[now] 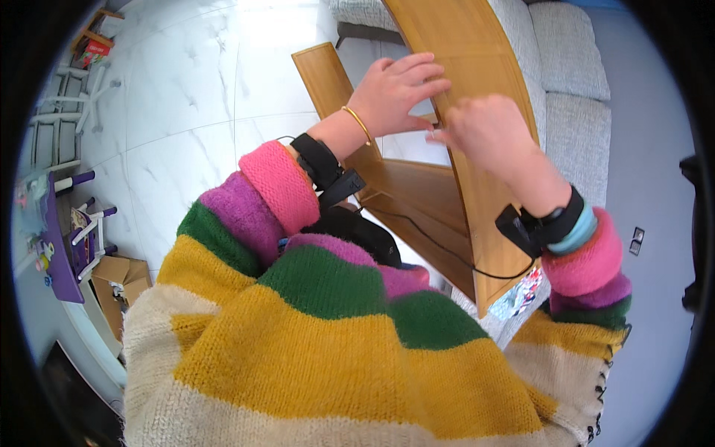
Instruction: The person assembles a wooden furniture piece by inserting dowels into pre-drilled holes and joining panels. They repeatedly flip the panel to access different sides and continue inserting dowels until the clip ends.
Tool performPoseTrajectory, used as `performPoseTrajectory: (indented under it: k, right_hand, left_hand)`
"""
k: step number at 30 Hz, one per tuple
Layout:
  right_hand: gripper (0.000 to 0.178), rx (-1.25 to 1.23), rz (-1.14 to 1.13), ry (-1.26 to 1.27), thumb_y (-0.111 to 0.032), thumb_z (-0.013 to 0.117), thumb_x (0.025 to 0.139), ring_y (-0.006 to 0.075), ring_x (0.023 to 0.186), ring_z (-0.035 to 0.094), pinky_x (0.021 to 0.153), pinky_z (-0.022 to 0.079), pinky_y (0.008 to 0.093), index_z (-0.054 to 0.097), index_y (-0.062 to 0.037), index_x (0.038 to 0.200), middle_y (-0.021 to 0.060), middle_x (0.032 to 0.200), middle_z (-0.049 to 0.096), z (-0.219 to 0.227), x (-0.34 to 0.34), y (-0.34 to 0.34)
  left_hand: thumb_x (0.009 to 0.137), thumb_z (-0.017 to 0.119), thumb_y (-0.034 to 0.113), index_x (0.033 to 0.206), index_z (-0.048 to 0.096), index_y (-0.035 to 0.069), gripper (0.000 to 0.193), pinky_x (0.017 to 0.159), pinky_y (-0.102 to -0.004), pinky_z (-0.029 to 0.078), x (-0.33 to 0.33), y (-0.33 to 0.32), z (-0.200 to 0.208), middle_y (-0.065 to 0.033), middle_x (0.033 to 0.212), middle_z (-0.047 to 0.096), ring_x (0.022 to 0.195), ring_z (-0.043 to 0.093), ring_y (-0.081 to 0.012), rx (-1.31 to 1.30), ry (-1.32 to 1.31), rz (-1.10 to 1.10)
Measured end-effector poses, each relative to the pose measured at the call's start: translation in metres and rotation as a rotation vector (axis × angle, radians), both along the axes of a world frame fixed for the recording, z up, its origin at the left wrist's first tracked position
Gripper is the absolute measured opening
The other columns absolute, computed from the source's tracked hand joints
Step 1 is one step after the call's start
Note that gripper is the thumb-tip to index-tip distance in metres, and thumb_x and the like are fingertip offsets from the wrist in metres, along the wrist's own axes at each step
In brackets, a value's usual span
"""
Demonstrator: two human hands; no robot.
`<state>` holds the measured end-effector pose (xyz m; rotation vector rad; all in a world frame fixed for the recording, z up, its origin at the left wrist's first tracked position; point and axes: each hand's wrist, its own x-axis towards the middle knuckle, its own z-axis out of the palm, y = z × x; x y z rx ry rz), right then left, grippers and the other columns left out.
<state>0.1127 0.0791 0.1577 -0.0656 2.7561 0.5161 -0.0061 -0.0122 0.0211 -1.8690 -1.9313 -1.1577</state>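
A wooden furniture piece point(488, 63), light brown with a long top panel and boards below, stands in front of me beside the sofa. My left hand point(398, 93) has its fingers stretched out, their tips resting on the panel near its left edge. Close to its right, my right hand point(491, 134) is curled closed over the same panel, thumb toward the left edge. Whatever those curled fingers hold, if anything, is hidden. Below, a lower board point(417, 186) and an upright side board point(324, 71) show.
A grey sofa point(573, 119) lies along the right, behind the wood. A black cable point(439, 242) hangs between my wrists. At the left are a purple table point(63, 253), a cardboard box point(119, 287) and a white-legged stand point(89, 97) on pale marbled tiles point(186, 82).
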Motion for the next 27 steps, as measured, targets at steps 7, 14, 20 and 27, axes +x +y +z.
performPoseTrajectory:
  k: [7,14,20,27]
  right_hand:
    - [0.04,-1.038,-1.209,-0.087,-0.039,0.051,0.089,0.0139,0.052,0.06,0.046,0.046,0.0277,0.065,-0.0051,0.072,0.006,0.058,0.06,-0.016,-0.01,0.046]
    - [0.037,-0.519,-0.26,0.505,-0.038,0.063,0.083,0.0229,0.074,0.064,0.066,0.05,0.033,0.065,-0.0017,0.086,0.0071,0.086,0.065,-0.021,0.009,0.045]
    - [0.036,-0.326,0.268,0.434,-0.037,0.065,0.079,0.0282,0.087,0.061,0.079,0.049,0.0371,0.065,-0.0057,0.097,0.0089,0.099,0.063,-0.004,0.012,0.06]
    - [0.032,-0.12,0.244,0.156,-0.035,0.064,0.079,0.0248,0.09,0.06,0.071,0.049,0.035,0.062,-0.0063,0.092,0.0075,0.098,0.063,-0.001,0.007,0.06]
  left_hand:
    - [0.061,0.076,0.046,0.12,0.053,0.019,0.069,0.088,-0.0379,0.039,0.0,-0.004,0.003,0.006,0.125,0.051,0.123,0.041,-0.0108,0.003,0.016,0.03]
    - [0.061,0.077,0.044,0.121,0.052,0.018,0.07,0.09,-0.0371,0.039,-0.002,-0.002,0.003,0.0049,0.126,0.051,0.125,0.04,-0.0127,-0.011,-0.019,0.015]
    - [0.062,0.076,0.046,0.12,0.053,0.019,0.069,0.089,-0.0368,0.04,0.0,-0.003,0.004,0.0051,0.125,0.051,0.124,0.041,-0.0123,0.022,-0.004,0.017]
    - [0.062,0.075,0.046,0.121,0.053,0.018,0.069,0.088,-0.0342,0.039,-0.006,-0.003,0.003,0.0044,0.124,0.052,0.123,0.043,-0.0137,0.038,0.039,0.038]
